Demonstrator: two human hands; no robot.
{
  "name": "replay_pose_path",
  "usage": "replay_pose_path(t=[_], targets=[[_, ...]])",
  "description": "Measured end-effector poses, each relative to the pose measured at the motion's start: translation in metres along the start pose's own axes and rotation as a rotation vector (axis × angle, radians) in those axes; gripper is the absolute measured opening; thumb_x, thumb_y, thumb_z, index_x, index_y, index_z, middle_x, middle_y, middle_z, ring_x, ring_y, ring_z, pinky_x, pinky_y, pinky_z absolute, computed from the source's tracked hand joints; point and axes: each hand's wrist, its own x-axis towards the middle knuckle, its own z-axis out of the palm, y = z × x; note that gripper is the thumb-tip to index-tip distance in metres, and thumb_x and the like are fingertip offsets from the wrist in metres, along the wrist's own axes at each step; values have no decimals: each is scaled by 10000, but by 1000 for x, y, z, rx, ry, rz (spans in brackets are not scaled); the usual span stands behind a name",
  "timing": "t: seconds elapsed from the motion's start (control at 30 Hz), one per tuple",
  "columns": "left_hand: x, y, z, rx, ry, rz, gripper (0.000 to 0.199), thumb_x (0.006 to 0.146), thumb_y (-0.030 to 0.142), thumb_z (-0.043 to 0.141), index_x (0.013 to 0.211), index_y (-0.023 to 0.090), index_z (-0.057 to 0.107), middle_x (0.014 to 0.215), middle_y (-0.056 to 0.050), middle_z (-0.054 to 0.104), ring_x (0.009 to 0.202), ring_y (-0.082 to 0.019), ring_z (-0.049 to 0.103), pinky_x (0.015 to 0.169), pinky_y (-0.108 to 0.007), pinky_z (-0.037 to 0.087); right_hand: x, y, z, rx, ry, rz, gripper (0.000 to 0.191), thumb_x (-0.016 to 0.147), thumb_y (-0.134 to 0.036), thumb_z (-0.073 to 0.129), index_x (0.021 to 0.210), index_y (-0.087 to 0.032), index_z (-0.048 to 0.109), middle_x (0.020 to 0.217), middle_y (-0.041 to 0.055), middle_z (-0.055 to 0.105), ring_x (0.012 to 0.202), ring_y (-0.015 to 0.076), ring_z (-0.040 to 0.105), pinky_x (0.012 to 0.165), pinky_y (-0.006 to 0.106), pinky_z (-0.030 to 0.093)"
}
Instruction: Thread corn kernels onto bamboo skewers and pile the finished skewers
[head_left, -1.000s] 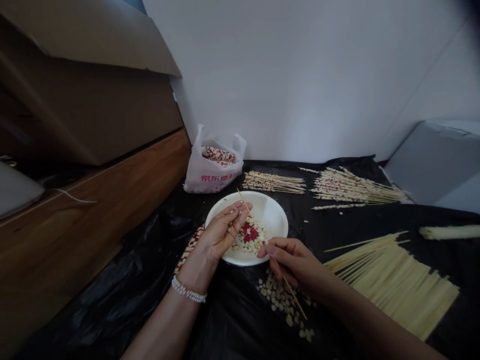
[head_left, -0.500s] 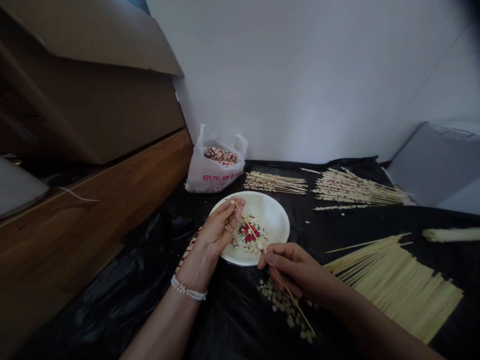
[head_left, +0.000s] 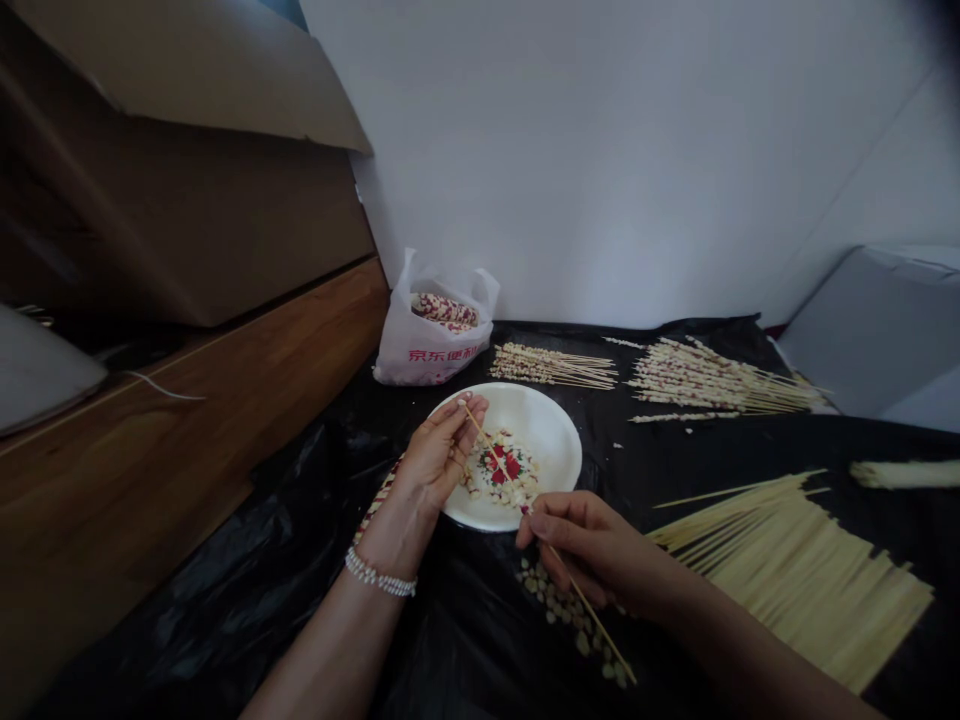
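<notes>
In my right hand (head_left: 581, 545) a thin wooden skewer (head_left: 604, 627) is gripped partway along, with a few pale and dark-red kernels (head_left: 526, 508) on it by the fingertips. The skewer slants up and left over a white bowl (head_left: 564, 430). Its upper tip meets the fingertips of my left hand (head_left: 436, 450), which pinch a small pale corn kernel. My left palm is half curled, and more kernels seem to lie among its fingers. Loose red and cream kernels (head_left: 517, 490) lie in the bowl around its printed red flower.
A plastic bag (head_left: 431, 360) of speckled corn cobs stands behind the bowl. Kernel-threaded skewers lie in two piles (head_left: 536, 365) (head_left: 682, 375) at the back. Bare skewers (head_left: 795, 570) spread at right. Pale pieces (head_left: 574, 615) sit on the black sheet (head_left: 465, 620). A cardboard box (head_left: 247, 210) stands left.
Both hands hold nearly the same pose, with the skewer still between them. The whole view has shifted slightly.
</notes>
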Motion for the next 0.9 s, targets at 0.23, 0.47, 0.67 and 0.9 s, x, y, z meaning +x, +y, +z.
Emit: replay_pose_path(t=[0.23,0.47,0.67,0.9], targets=[[-3,0,2,-10,0,-8,204,818,-38,551,899,97,680,903,-113,742,825,-142,716,726,-173,574,0,1,-1,52,-12,2,256,904,-387,574,846,-161,679,469,-66,593,244,13,282,267,162,142],[2,-4,-2,65,-44,63,182,815,-39,550,844,71,692,865,-128,743,775,-132,715,749,-182,568,0,0,-3,119,-32,17,264,887,-386,592,837,-142,678,468,-65,587,238,11,260,262,165,133],[5,-7,-4,80,-22,67,160,793,-18,599,853,92,697,871,-115,749,804,-134,716,766,-191,566,0,-3,-5,160,-8,17,266,878,-389,606,826,-140,685,417,-90,521,248,15,231,282,172,158],[4,-10,-3,162,-29,129,155,805,-15,578,860,70,696,868,-137,746,805,-149,717,771,-199,563,-1,-6,-5,169,2,0,267,892,-384,590,831,-146,695,418,-90,514,254,7,186,283,175,133]])
